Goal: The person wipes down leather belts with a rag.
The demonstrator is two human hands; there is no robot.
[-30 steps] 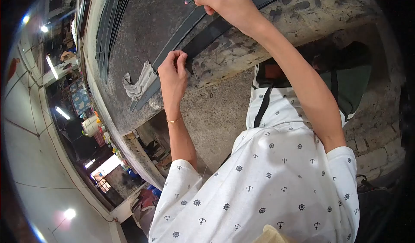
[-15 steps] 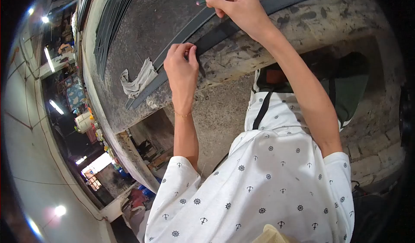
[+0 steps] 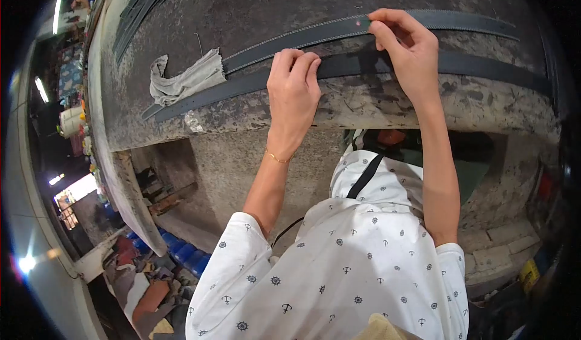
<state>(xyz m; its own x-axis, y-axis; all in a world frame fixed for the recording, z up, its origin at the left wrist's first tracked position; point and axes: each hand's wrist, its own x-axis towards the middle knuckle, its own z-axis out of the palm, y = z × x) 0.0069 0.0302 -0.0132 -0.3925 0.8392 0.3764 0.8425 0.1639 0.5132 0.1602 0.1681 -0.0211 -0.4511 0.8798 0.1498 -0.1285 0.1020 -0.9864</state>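
Observation:
Two dark leather straps lie along the bench edge. The farther stitched strap (image 3: 290,44) has light stitching along both edges; the nearer plain strap (image 3: 478,65) runs partly beneath my hands. My right hand (image 3: 411,52) is closed in a pinch over the stitched strap. From its fingertips pokes a small thin stick (image 3: 362,24) with a pinkish tip and a bit of green. Over the plain strap, my left hand (image 3: 293,92) is closed with curled fingers; whatever is in them, if anything, is hidden. A crumpled grey rag (image 3: 186,77) lies left of my left hand, across the straps.
The stained stone workbench (image 3: 242,107) has a thick front edge. More dark strips (image 3: 142,10) are bundled at the far left. Under the bench is an open recess (image 3: 163,170). Scraps and blue containers (image 3: 184,252) stand on the floor at lower left.
The view has turned, so the straps now lie more level. My right hand, still pinching the stick, appears lower and farther right over the stitched strap. My left hand stays closed by the plain strap.

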